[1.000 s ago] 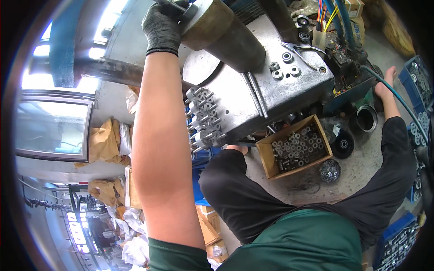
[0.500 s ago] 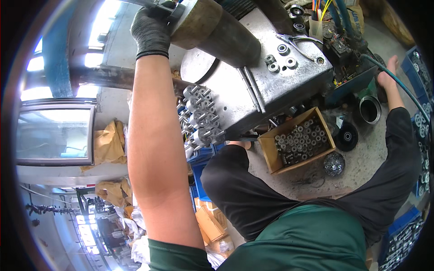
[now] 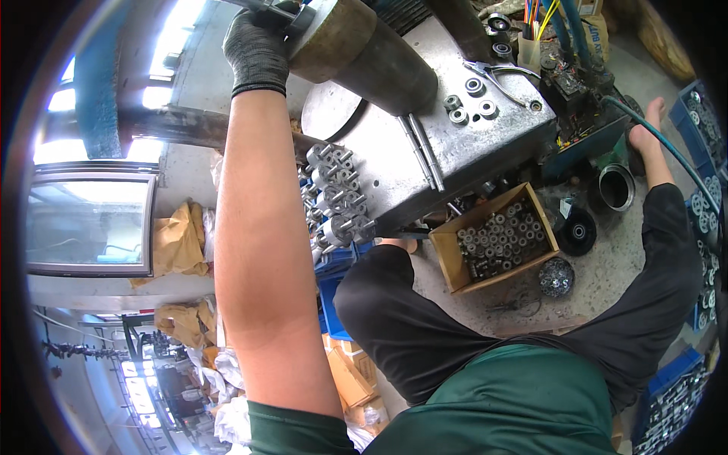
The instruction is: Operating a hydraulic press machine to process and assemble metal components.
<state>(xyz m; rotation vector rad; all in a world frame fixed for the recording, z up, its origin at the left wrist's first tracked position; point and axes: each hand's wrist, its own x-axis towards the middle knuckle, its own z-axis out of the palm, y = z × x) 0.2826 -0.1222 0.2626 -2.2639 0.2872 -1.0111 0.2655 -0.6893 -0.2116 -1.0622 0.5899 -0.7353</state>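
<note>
The gloved left hand [image 3: 256,54] is raised against a dark metal fitting [image 3: 301,21] at the upper end of a heavy cylinder [image 3: 383,72]; the fingers are mostly hidden, so how far they close cannot be told. The right hand is out of view. The cylinder rises from the far part of a steel block [image 3: 481,148], with bearings [image 3: 475,87] to its right. Two rods [image 3: 425,155] reach the near edge; a stretch of steel separates them from castings [image 3: 335,189] crowding the left edge, and a cardboard box [image 3: 447,262] sits below
</note>
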